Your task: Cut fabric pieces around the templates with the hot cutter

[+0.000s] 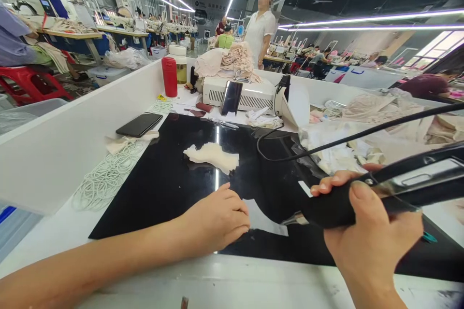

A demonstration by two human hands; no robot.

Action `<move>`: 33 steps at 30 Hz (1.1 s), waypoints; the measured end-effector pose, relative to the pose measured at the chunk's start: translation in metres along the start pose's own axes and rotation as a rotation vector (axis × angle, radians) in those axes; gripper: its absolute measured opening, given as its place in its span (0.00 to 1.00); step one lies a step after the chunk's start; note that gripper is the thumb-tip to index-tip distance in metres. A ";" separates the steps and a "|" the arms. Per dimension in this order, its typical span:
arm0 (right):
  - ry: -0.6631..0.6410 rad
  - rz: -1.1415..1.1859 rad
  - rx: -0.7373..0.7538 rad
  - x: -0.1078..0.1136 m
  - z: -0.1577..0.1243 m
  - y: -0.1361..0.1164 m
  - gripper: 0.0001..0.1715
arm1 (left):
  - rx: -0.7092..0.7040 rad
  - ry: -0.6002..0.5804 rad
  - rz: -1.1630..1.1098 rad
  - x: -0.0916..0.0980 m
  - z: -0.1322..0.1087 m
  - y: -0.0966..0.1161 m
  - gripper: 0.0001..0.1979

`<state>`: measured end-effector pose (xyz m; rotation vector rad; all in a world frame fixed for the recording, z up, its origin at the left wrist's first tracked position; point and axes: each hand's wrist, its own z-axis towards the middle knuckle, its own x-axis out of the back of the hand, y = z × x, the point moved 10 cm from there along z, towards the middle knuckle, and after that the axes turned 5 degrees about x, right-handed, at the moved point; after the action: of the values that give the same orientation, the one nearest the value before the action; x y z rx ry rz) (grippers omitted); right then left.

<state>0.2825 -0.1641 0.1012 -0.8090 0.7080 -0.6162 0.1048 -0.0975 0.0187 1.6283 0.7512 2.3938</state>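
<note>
From where I stand, reading the clock with twelve away from the worker, the pale strip (268, 222) lies on the glossy black sheet (152, 198) at about three o'clock from the left hand (221, 217), its long axis running from near ten towards four. The left hand is the nearer one, covering the strip's left end; its fingers are bent and close together, though I can't tell whether they pinch the strip or only press it down. The right hand's fingers wrap firmly round a black handheld tool (337, 210), whose metal tip points towards nine o'clock, at the strip's right end; whether it touches, I can't say. A small white piece (305, 188) sits near the tip, at one o'clock, and a black cord (319, 152) loops above that. A crumpled cream cloth (213, 156) lies at twelve from the left hand, with tangled pale cord (108, 174) at ten, on the white counter (174, 280).
</note>
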 end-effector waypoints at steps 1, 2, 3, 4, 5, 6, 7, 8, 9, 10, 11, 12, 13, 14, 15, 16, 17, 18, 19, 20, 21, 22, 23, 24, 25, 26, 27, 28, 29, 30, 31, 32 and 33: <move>0.006 0.008 -0.004 -0.001 0.001 0.000 0.22 | -0.014 -0.013 -0.023 -0.001 0.000 0.002 0.09; 0.003 0.019 -0.012 -0.003 0.000 0.000 0.21 | -0.022 -0.026 -0.044 -0.003 0.000 0.003 0.10; -0.008 0.032 -0.017 -0.007 -0.002 -0.001 0.21 | -0.023 -0.032 -0.063 -0.003 0.000 0.003 0.09; -0.025 0.049 -0.020 -0.011 -0.004 -0.001 0.21 | -0.017 -0.028 -0.080 -0.002 0.000 0.002 0.09; -0.044 0.066 -0.019 -0.016 -0.008 -0.001 0.20 | -0.007 -0.021 -0.094 -0.001 0.000 0.000 0.09; -0.067 0.084 -0.018 -0.022 -0.011 -0.002 0.20 | 0.006 -0.015 -0.106 0.000 0.001 -0.002 0.09; -0.090 0.099 -0.018 -0.026 -0.015 -0.001 0.20 | 0.014 -0.018 -0.117 0.001 0.002 -0.003 0.09; -0.112 0.114 -0.021 -0.031 -0.019 0.000 0.20 | 0.014 -0.027 -0.126 0.000 0.002 -0.004 0.09; -0.133 0.126 -0.027 -0.035 -0.023 0.001 0.20 | 0.008 -0.040 -0.133 0.000 0.002 -0.004 0.09; -0.155 0.133 -0.035 -0.038 -0.027 0.002 0.21 | -0.003 -0.057 -0.137 -0.001 0.002 -0.003 0.09; -0.176 0.137 -0.042 -0.040 -0.030 0.004 0.21 | -0.016 -0.069 -0.140 -0.001 0.002 -0.002 0.09; -0.194 0.141 -0.048 -0.042 -0.032 0.004 0.21 | -0.028 -0.074 -0.141 -0.001 0.002 0.000 0.10; -0.207 0.145 -0.050 -0.042 -0.034 0.004 0.21 | -0.035 -0.076 -0.143 -0.001 0.002 0.001 0.11; -0.214 0.150 -0.052 -0.042 -0.035 0.004 0.21 | -0.038 -0.076 -0.144 0.000 0.002 0.001 0.11; -0.216 0.153 -0.054 -0.041 -0.036 0.003 0.21 | -0.038 -0.078 -0.142 0.000 0.002 0.001 0.11; -0.215 0.156 -0.056 -0.040 -0.037 0.002 0.21 | -0.036 -0.081 -0.139 0.000 0.002 0.001 0.12; -0.214 0.159 -0.057 -0.038 -0.037 0.001 0.21 | -0.034 -0.084 -0.135 -0.001 0.002 0.001 0.12; -0.213 0.160 -0.060 -0.037 -0.037 0.000 0.21 | -0.032 -0.086 -0.132 -0.001 0.002 0.001 0.12; -0.213 0.161 -0.062 -0.035 -0.037 -0.001 0.22 | -0.029 -0.087 -0.129 -0.001 0.002 0.000 0.12; -0.214 0.162 -0.062 -0.034 -0.038 -0.001 0.22 | -0.025 -0.087 -0.128 -0.001 0.002 0.000 0.12; -0.215 0.162 -0.058 -0.033 -0.038 -0.001 0.22 | -0.020 -0.088 -0.129 -0.001 0.001 -0.001 0.12; -0.214 0.157 -0.053 -0.032 -0.038 -0.001 0.22 | -0.016 -0.090 -0.130 -0.001 0.001 -0.002 0.13; -0.214 0.150 -0.049 -0.032 -0.039 0.000 0.22 | -0.011 -0.092 -0.132 0.000 0.001 -0.002 0.13; -0.215 0.145 -0.047 -0.032 -0.039 0.001 0.21 | -0.008 -0.095 -0.135 0.000 0.001 -0.002 0.13; -0.219 0.143 -0.045 -0.033 -0.041 0.001 0.20 | -0.007 -0.099 -0.136 0.001 0.000 -0.001 0.13; -0.220 0.144 -0.044 -0.033 -0.042 0.002 0.20 | -0.009 -0.105 -0.134 0.001 0.000 -0.001 0.14; -0.227 0.152 -0.047 -0.035 -0.043 0.002 0.20 | -0.010 -0.113 -0.128 0.001 0.000 -0.001 0.14; -0.228 0.161 -0.046 -0.036 -0.044 0.002 0.20 | -0.016 -0.119 -0.109 0.001 0.000 -0.001 0.15; -0.221 0.165 -0.038 -0.037 -0.044 0.002 0.21 | -0.031 -0.123 -0.082 0.001 0.000 -0.002 0.14; -0.213 0.169 -0.028 -0.038 -0.044 0.001 0.21 | -0.041 -0.110 -0.050 0.001 0.000 -0.004 0.14; -0.213 0.167 -0.037 -0.040 -0.044 0.001 0.20 | -0.058 -0.081 -0.022 0.003 0.001 -0.006 0.13; -0.213 0.174 -0.039 -0.042 -0.043 0.001 0.19 | -0.089 -0.055 0.002 0.003 0.001 -0.008 0.14; -0.218 0.180 -0.052 -0.044 -0.043 0.001 0.19 | -0.113 -0.035 0.026 0.003 0.001 -0.011 0.14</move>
<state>0.2233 -0.1496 0.0932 -0.8360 0.5908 -0.3426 0.1029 -0.0869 0.0163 1.6406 0.5810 2.3715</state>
